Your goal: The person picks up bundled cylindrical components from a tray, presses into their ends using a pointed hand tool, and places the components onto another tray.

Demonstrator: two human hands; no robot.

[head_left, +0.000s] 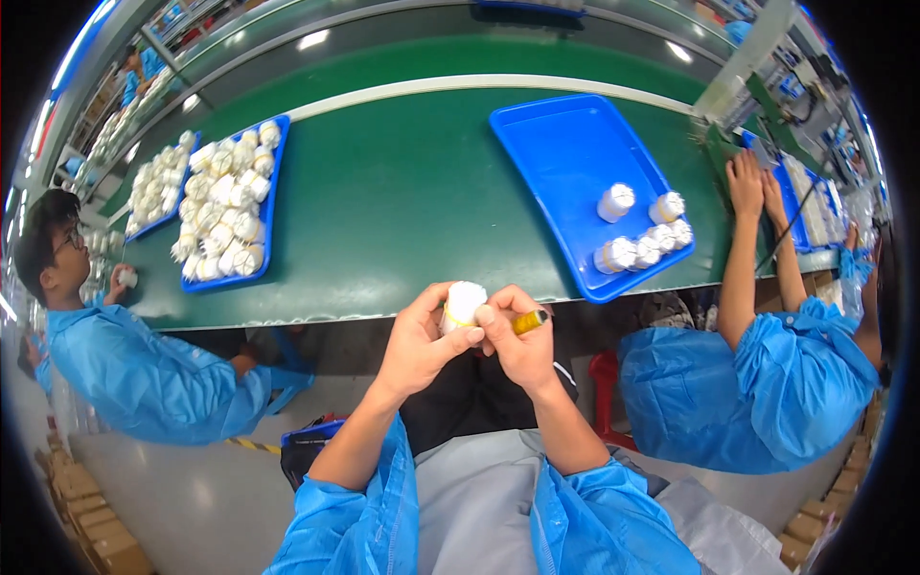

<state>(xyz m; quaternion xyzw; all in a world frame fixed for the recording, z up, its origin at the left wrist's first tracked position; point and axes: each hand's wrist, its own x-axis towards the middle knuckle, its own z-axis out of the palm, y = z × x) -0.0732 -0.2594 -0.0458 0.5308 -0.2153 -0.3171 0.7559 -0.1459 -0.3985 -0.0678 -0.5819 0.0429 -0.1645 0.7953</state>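
Hands met over the lap, just in front of the near edge of the green conveyor belt (402,192). The left hand (414,347) was closed around a small white part (463,303) with a yellow ring at its lower end; the thumb and the fingers pressed its sides, so the part stood between both hands, with its rounded top free above the fingertips. The right hand (519,347) touched the same part with the first finger and the thumb, and it also held a thin yellow tool (530,321) that pointed to the right, away from the part. I judge that the step in hand was a small fitting or checking work on the part, done by fingers and not yet by the tool. The next move would probably call for a steady hold by the left hand and a careful turn of the right hand, because the tip of the tool was not at the part.

On the belt, a blue tray (565,153) lay to the right, well apart from the hands, with a few white parts of the same kind in its near corner. Another blue tray (275,182) lay to the left, and it was full of white parts. A person in a blue coat (144,374) sat at the left, and another person (786,383) at the right reached to the belt
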